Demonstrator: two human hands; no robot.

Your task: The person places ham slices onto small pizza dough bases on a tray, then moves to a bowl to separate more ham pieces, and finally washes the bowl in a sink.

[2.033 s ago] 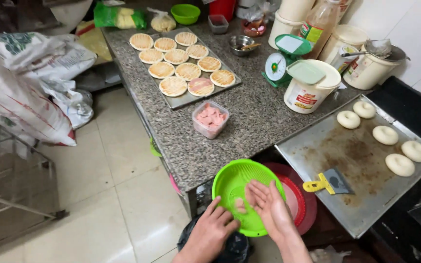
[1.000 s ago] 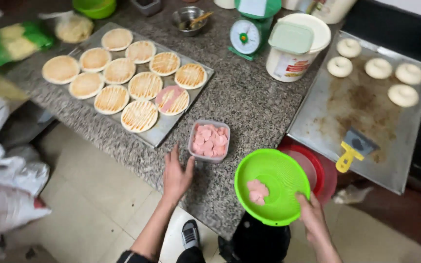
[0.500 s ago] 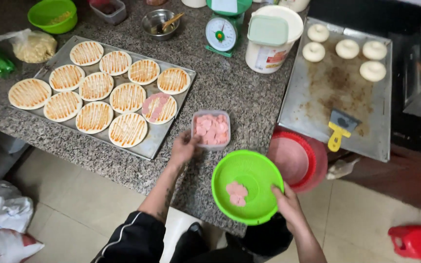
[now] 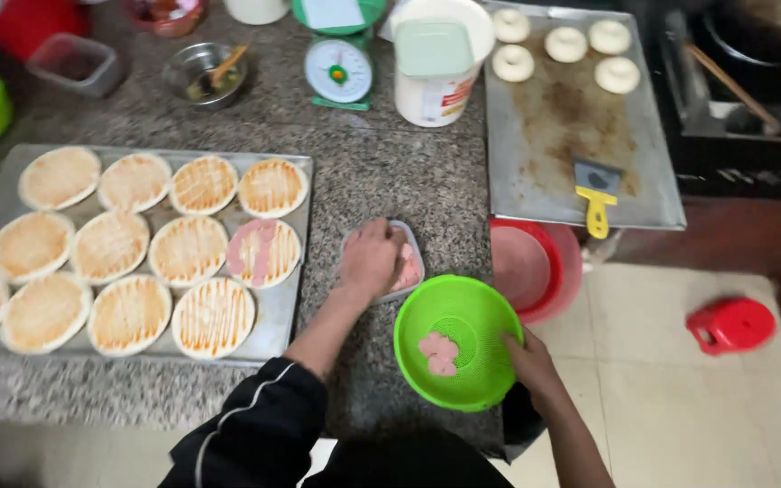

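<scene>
Underneath, speckled granite counter (image 4: pixel 381 172), tiled floor (image 4: pixel 680 389).

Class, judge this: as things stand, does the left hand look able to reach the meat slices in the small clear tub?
Probably yes: the left hand already rests on the open tub, nothing covering it.

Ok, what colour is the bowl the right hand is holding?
Bright green bowl, held at its rim by the right hand; head view.
</scene>
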